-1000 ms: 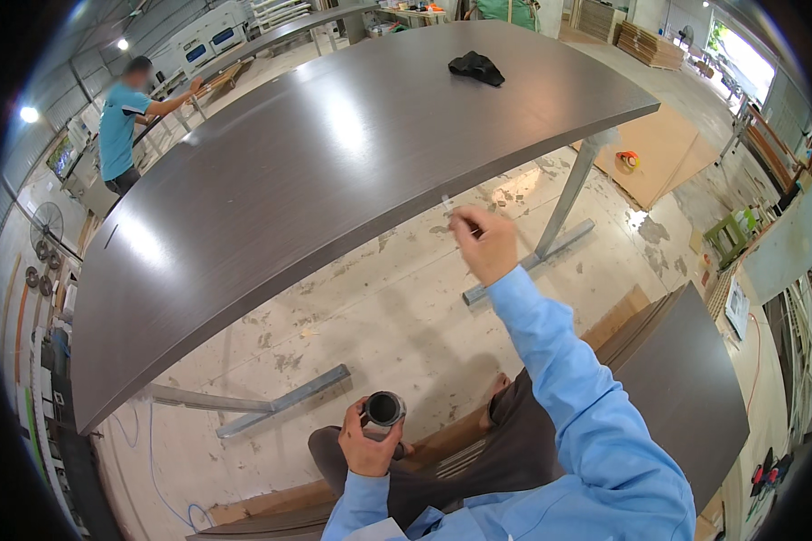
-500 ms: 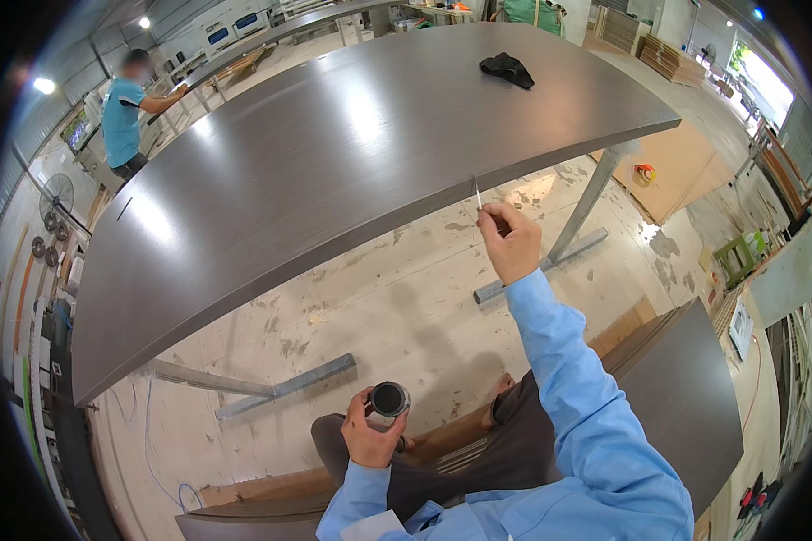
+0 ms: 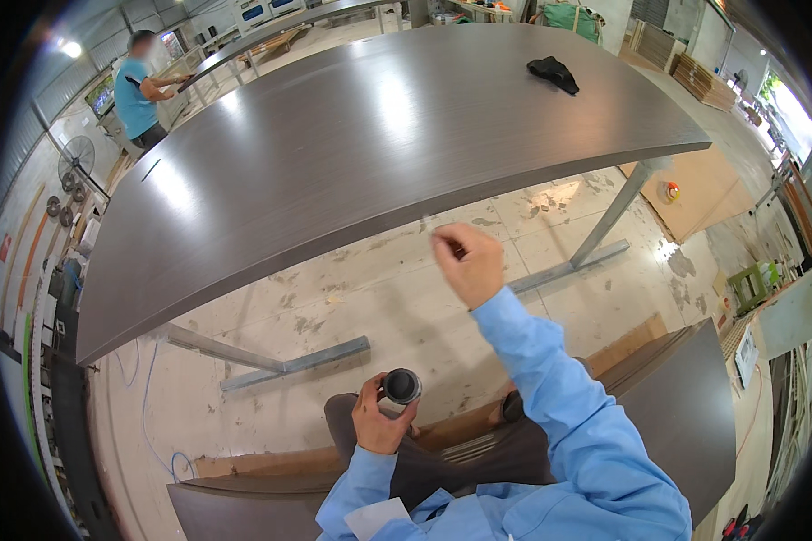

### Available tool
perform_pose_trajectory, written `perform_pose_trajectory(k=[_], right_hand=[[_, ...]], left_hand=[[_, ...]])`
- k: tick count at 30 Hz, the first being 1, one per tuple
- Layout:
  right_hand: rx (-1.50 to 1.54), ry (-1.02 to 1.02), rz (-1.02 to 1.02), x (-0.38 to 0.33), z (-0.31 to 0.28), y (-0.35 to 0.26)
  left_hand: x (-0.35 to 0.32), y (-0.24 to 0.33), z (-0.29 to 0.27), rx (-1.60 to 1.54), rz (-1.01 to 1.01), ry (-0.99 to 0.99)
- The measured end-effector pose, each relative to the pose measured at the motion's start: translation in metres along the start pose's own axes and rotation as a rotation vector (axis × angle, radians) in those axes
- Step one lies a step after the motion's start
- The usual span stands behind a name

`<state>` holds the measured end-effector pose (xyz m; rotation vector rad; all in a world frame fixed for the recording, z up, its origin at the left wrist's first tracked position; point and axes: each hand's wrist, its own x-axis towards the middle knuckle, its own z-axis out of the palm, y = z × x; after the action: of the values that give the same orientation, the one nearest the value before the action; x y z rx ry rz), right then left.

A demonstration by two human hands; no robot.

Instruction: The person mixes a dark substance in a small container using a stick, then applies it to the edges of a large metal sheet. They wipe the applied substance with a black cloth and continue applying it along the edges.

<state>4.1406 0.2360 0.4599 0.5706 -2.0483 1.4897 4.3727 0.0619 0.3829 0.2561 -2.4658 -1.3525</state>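
My left hand (image 3: 381,422) is closed around a small round jar (image 3: 402,387) with dark contents, held above my lap. In front of me my right hand (image 3: 472,263) pinches a thin pale stick, which is blurred and barely shows at the fingertips. This hand is just off the near edge of a large grey-brown board (image 3: 316,153), above the floor. Whether the stick's tip touches the edge, I cannot tell. The board lies flat on metal supports.
A crumpled black cloth (image 3: 553,74) lies on the board's far right. Metal legs (image 3: 609,216) stand under it. Brown boards (image 3: 668,406) are stacked beneath me. A person in a blue shirt (image 3: 137,99) stands far left. Cardboard (image 3: 695,171) with a tape roll lies right.
My right hand has come left and a little nearer to me, with the stick drawn along or away from the board's edge. The left hand still holds the jar. The view has shifted slightly.
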Motion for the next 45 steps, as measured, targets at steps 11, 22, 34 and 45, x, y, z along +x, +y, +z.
perform_pose_trajectory(k=[11, 22, 34, 45], right_hand=[[0.026, 0.043, 0.079, -0.013, 0.038, -0.016], [0.102, 0.006, 0.195, -0.019, 0.065, -0.036], [0.126, -0.065, 0.206, -0.030, 0.112, -0.073], [0.163, 0.018, 0.238, -0.039, 0.144, -0.086]], left_hand=[[-0.006, -0.012, -0.028, 0.017, 0.010, 0.051], [-0.011, -0.034, -0.057, 0.017, 0.010, 0.133], [-0.024, -0.064, -0.096, 0.001, -0.046, 0.186], [-0.025, -0.073, -0.110, 0.001, -0.049, 0.238]])
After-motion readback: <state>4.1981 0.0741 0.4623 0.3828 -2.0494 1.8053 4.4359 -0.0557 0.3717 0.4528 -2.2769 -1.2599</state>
